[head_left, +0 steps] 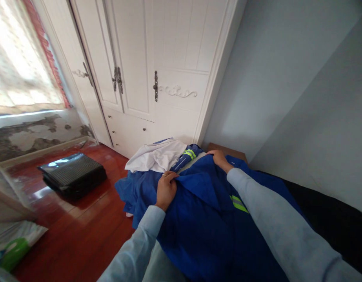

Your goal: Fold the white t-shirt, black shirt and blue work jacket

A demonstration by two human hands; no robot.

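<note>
A blue work jacket [207, 219] with yellow-green reflective stripes lies spread on a bed in front of me. My left hand [166, 188] is closed, pinching the jacket's near edge at its collar area. My right hand [219, 158] grips the jacket's far edge, fingers curled over the cloth. Beyond my hands a white garment [157, 156] lies crumpled on top of more blue clothing [139, 188] with a striped cuff [189, 154].
A white wardrobe [157, 66] with metal handles stands close behind the bed. A black suitcase [73, 174] lies flat on the red wooden floor [80, 231] at left. A green-and-white plastic bag [13, 243] sits at bottom left. A grey wall [286, 78] runs along the right.
</note>
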